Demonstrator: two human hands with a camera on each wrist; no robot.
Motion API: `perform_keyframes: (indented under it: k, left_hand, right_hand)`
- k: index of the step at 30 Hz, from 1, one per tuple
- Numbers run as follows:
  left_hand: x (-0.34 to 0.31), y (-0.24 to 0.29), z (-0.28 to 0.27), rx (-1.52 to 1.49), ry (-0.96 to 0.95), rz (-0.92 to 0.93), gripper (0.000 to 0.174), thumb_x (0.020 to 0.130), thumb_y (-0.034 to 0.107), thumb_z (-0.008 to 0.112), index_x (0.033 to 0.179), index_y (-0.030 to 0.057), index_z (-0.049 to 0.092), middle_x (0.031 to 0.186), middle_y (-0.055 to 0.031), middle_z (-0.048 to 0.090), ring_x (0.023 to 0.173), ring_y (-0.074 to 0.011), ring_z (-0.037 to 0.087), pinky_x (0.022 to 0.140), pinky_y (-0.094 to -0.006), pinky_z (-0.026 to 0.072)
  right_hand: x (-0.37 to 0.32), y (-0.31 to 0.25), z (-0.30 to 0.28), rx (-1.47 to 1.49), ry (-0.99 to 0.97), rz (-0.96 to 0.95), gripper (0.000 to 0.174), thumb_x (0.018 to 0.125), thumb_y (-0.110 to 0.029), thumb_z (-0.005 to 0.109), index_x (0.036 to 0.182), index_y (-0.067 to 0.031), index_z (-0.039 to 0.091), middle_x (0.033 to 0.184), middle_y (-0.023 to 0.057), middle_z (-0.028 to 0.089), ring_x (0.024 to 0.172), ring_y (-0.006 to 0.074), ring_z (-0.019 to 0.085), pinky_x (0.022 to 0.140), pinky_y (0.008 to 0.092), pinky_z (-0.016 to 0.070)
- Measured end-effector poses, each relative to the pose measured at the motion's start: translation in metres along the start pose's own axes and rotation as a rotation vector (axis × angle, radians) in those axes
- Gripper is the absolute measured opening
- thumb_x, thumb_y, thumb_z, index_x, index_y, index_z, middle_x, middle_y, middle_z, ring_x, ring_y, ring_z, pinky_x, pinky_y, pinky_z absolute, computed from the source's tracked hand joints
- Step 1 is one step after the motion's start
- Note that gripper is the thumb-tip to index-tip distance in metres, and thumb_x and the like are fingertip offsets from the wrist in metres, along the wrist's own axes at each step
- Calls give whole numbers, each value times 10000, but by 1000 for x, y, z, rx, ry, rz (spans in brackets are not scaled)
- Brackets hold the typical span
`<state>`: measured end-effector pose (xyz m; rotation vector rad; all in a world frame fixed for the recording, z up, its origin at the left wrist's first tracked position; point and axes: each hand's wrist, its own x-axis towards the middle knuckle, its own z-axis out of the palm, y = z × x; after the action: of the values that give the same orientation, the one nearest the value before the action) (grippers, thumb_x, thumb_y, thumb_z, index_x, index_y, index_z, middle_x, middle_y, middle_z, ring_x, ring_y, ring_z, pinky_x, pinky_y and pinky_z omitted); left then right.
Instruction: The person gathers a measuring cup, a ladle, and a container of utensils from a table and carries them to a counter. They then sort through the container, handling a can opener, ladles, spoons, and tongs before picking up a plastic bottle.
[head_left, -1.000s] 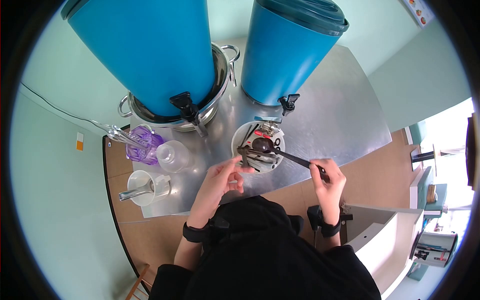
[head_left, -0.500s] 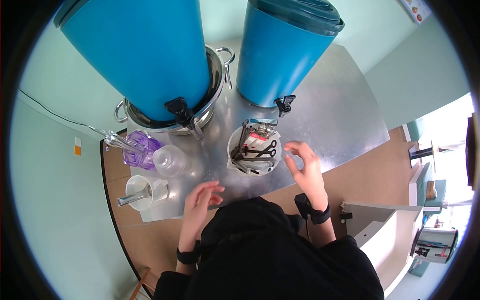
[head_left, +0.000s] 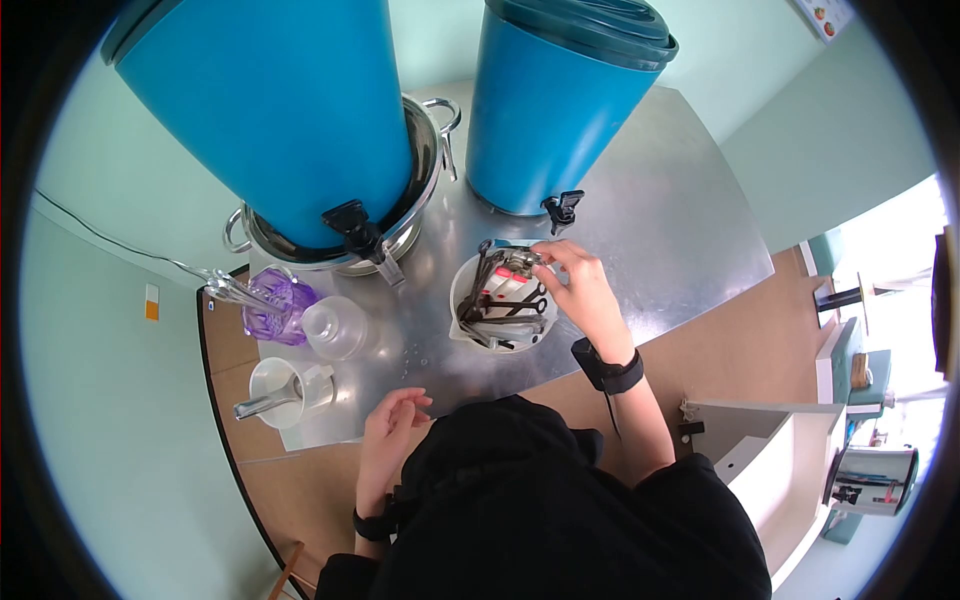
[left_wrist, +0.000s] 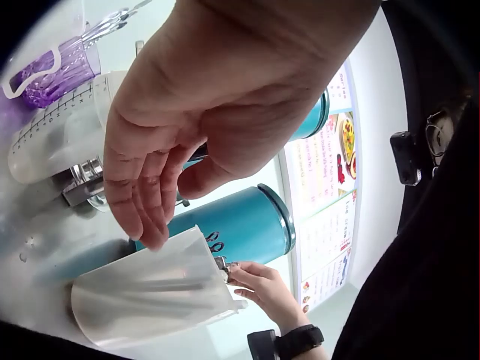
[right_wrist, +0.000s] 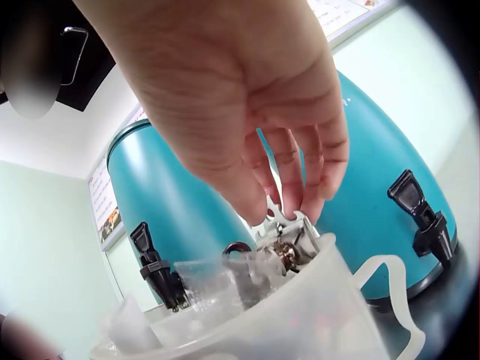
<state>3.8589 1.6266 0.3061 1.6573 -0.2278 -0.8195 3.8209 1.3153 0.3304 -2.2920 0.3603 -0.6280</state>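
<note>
Two small vessels stood at the far left of the steel counter [head_left: 650, 200]: a purple cup [head_left: 272, 305] with tongs stuck in it and a white measuring cup [head_left: 277, 383] with a scoop, kept upright, it seemed, so the handles stayed within reach. The left hand [head_left: 393, 420] hung by the counter's near edge, close to the body, with its fingers loosely bent and nothing in them. It looked idle because the work further right needed only one hand.

Beyond it, below the tap of the right blue dispenser [head_left: 560, 100], sat the white jug [head_left: 455, 310], packed with dark-handled utensils that leaned on its wall. The right hand [head_left: 580, 290] was over the jug's far rim. Its fingertips were gathered downward and pinched a metal tool [head_left: 522, 262] that stuck up among the rest, a grip from above that suited a thing stored on end.

Half a second earlier that right hand had been spread open beside the jug, touching nothing. A second earlier it had held a long dark scoop across the jug while the left hand was at the jug's rim; the left had since drawn back.
</note>
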Motion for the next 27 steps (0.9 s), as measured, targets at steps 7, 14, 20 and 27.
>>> perform_keyframes:
  k: [7,14,20,27]
  left_hand:
    - [0,-1,-1,-6,22,31,233,947,87,424,1098,-17,569,975,-103,648,775,-128,612,717,-250,489]
    - [-5,-18,-11,-42,40,-50,211,949,78,430,1091,1,565,973,-79,645,771,-102,598,715,-229,466]
    - [-3,-18,-11,1,32,-42,220,946,75,427,1100,-2,564,980,-86,647,773,-113,602,711,-236,475]
    - [-1,-17,-17,0,45,-22,211,950,82,431,1099,22,569,982,-73,646,772,-105,598,708,-232,465]
  right_hand:
    - [5,6,4,-39,59,3,58,754,-38,662,787,1,634,715,99,578,598,238,553,548,324,430]
    - [1,1,-3,-75,128,-19,44,747,-42,675,774,-15,654,693,77,584,565,181,545,491,286,406]
    - [-4,13,7,-87,92,26,57,749,-42,671,796,-16,651,700,79,595,564,182,560,494,285,414]
    - [-10,-15,-19,-122,37,139,72,768,-59,632,835,-39,649,767,97,622,655,278,621,588,352,492]
